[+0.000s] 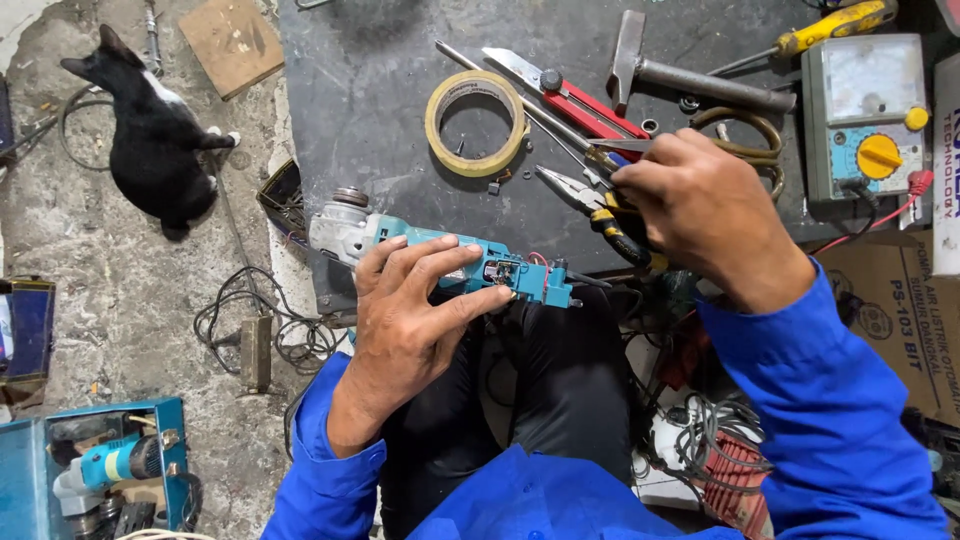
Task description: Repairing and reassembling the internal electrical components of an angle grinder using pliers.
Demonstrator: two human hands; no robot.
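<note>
Workshop floor, rough concrete, with a dark work board [400, 90] laid in front of the seated person in blue sleeves. A black-and-white cat [155, 135] lies on the concrete to the left, well apart from the tools.

Left hand [415, 315] is closed around the body of a teal angle grinder [440, 255], which is held above the lap at the board's near edge. Its rear casing is off; wiring and a switch block show at the tail end. Right hand [705, 205] rests on the board, fingers curled over yellow-handled pliers [600, 205]; grip looks loose, cannot tell if they are lifted.

On the board: roll of tape [477, 122], red-handled snips [575, 100], hammer [690, 75], yellow screwdriver [835, 25], analogue meter [865, 115].

Risks, as I judge them: the grinder is held by one hand only, so a push from the pliers could twist it loose. Exposed thin wires could be nicked by the plier tips. Loose cable [250, 320] on the floor could snag.

Containers: open blue tool case [20, 480], lower left, holds a second teal power tool [110, 465] and odd parts. Cardboard box [900, 320] at right, contents hidden.
</note>
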